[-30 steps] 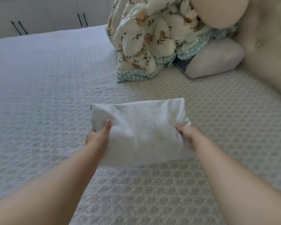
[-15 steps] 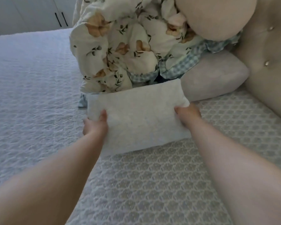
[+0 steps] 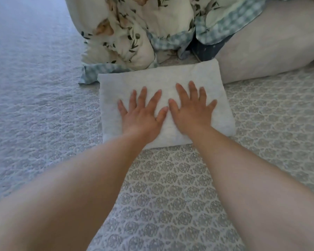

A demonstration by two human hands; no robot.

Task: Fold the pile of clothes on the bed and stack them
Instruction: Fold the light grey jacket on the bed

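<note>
We press the folded white cloth [image 3: 163,78] flat on the bed [image 3: 170,196] with left hand [image 3: 143,115] and right hand [image 3: 192,111], fingers spread straight, holding nothing. It lies just before the floral quilt [image 3: 134,33] and pillow [image 3: 270,51].

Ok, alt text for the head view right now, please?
Both hands, left and right, press flat on a folded white cloth lying on the patterned bedspread. Behind it sit a floral duvet and a pillow.
</note>
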